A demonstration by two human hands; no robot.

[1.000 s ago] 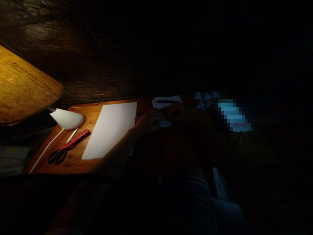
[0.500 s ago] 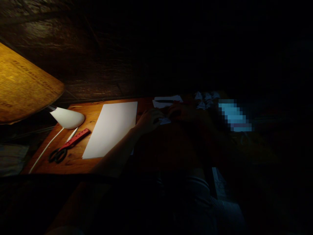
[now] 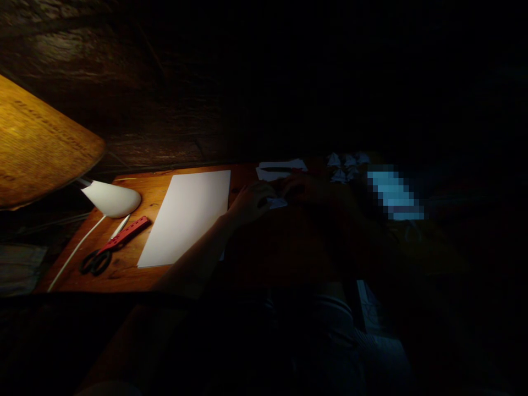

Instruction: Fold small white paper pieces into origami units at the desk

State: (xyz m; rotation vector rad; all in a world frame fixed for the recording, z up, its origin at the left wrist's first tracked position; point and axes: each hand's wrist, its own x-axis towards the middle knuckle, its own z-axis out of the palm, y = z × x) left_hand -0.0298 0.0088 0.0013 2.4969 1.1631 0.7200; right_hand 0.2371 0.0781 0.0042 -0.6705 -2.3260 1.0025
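Note:
A small piece of folded white paper (image 3: 277, 203) sits low over the wooden table between my two hands. My left hand (image 3: 251, 201) is curled, its fingertips closed on the paper's left side. My right hand (image 3: 304, 188), deep in shadow, has bent fingers at the paper's right upper edge; its exact grip is hard to see. Just beyond the hands lie white paper pieces (image 3: 270, 175) with a dark, slim object across them, its kind unclear. To the left of my left forearm rests a stack of white paper sheets (image 3: 185, 214).
Scissors (image 3: 101, 260) with black handles and a red cover lie at the left beside a white pen-like stick (image 3: 120, 226). A lamp (image 3: 111, 198) with a yellow shade stands behind them. Several folded paper shapes (image 3: 339, 175) and a glowing, pixelated screen (image 3: 394, 192) are at the right.
The view has shifted very slightly. My right fingers seem to have moved a little over the folded paper; both hands otherwise stay in place.

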